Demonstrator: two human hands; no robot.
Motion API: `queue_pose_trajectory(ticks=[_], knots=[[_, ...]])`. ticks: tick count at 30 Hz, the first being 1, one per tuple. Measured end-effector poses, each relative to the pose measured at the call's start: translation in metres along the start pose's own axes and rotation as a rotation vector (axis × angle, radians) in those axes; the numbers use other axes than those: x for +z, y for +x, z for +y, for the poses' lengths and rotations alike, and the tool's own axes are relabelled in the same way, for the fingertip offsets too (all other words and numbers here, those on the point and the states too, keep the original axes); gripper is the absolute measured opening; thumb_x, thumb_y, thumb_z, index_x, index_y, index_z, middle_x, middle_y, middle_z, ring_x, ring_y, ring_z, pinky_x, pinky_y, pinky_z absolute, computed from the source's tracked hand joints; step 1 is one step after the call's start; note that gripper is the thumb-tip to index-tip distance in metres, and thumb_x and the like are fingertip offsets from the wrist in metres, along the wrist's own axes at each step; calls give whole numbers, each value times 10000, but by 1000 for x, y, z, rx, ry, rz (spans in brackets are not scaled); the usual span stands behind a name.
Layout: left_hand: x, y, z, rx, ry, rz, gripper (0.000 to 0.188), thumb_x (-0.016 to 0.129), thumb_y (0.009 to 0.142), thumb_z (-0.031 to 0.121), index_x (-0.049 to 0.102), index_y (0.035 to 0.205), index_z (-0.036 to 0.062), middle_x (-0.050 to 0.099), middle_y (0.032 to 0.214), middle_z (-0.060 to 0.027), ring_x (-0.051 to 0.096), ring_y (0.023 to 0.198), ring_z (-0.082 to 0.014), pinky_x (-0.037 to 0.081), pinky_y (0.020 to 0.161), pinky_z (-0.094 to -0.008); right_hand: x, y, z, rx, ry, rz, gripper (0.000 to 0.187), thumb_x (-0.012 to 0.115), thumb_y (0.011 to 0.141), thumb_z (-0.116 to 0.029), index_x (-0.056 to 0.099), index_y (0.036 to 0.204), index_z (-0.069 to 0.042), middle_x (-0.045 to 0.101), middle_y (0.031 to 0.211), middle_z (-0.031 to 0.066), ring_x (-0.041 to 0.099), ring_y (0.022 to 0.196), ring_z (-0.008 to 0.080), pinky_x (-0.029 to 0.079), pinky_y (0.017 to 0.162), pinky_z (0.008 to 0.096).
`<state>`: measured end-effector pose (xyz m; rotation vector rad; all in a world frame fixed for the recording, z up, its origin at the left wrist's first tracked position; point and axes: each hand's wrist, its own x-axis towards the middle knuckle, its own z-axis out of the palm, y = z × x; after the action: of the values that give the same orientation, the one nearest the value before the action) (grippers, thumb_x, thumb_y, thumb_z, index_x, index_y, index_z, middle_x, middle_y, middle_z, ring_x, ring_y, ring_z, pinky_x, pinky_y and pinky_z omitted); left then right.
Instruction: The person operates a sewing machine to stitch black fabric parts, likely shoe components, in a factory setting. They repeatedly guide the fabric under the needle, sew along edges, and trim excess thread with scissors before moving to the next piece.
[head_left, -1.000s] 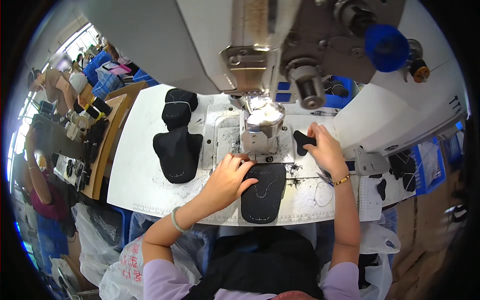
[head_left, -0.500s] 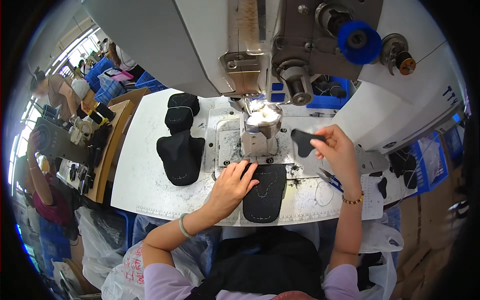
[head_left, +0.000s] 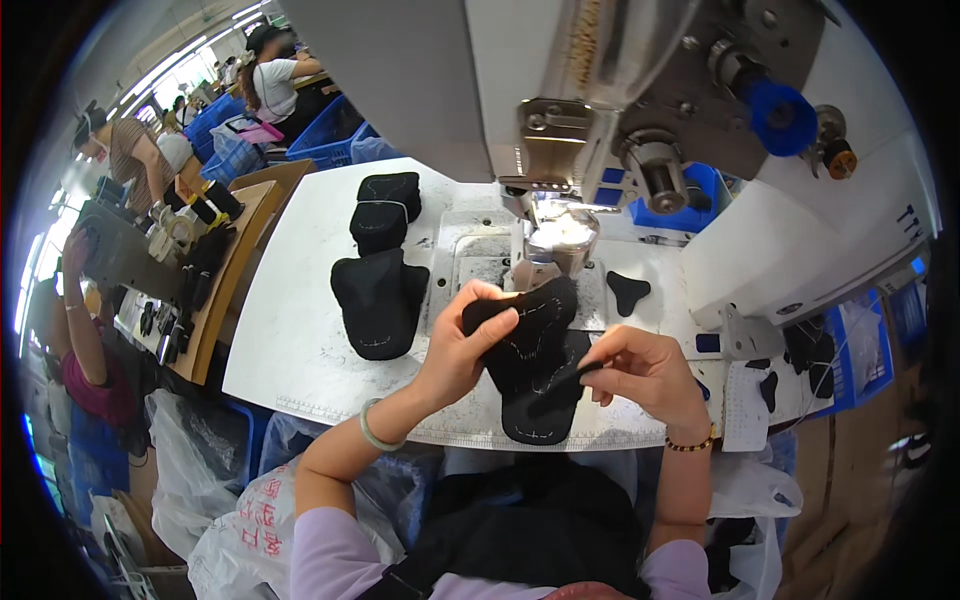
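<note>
My left hand (head_left: 465, 340) grips a black fabric panel (head_left: 535, 310) marked with pale outline lines, thumb on top, lifting it in front of the sewing machine's needle area (head_left: 560, 230). Below it, another black panel (head_left: 535, 418) shows its rounded end near the table's front edge. My right hand (head_left: 645, 375) has thumb and fingertips pinched on a thin dark edge at the panels' right side. Whether that edge is part of a panel or a separate small piece, I cannot tell. A small three-lobed black piece (head_left: 627, 292) lies flat to the right of the needle area.
Stacked black panels (head_left: 378, 305) and a tied bundle (head_left: 385, 212) sit on the white table (head_left: 290, 340) at left. A blue bin (head_left: 680, 205) stands behind the machine arm. Further black pieces (head_left: 808, 350) lie at the right. Other people work at the far left.
My left hand has gone from resting on a panel to lifting one. The right hand has moved down and left to the panels; a three-lobed piece like the one it held lies on the table.
</note>
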<state>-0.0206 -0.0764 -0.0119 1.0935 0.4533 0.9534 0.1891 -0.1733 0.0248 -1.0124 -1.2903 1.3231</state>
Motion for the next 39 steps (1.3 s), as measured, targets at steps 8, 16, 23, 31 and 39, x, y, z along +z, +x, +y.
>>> queue_pose_trajectory(ticks=[8,16,23,31,39], knots=[[25,6,27,-127,-319,10,258,579,906,155,460,1103,37,584,1006,-59,591,887,-109,515,749,-266,35,31,8,-336,-221,445,136,672,821,-47,546,864,-21,583,727,10,547,609,34,432,553,166],[26,5,11,-29,-9,-31,272,623,877,141,553,1097,-4,620,986,-48,591,870,-99,505,742,-242,46,46,17,-530,-213,593,178,685,814,-42,508,828,-28,513,742,-7,452,609,21,395,553,171],[24,8,11,-40,19,-16,289,627,880,166,559,1102,-6,623,983,-51,589,857,-92,503,728,-234,45,50,22,-536,-228,601,187,675,818,-32,488,825,-29,498,755,-1,440,613,28,393,560,177],[21,9,8,-14,128,11,275,628,883,192,577,1072,-1,628,925,-35,578,792,-66,488,651,-216,45,53,27,-546,-226,622,187,671,817,-28,484,828,-26,490,766,8,434,613,32,394,558,186],[24,8,19,-17,121,80,221,624,883,189,606,993,-2,633,861,-29,597,724,-75,492,602,-201,25,43,31,-733,-648,692,169,673,801,-32,519,869,-13,502,810,48,483,638,118,421,572,252]])
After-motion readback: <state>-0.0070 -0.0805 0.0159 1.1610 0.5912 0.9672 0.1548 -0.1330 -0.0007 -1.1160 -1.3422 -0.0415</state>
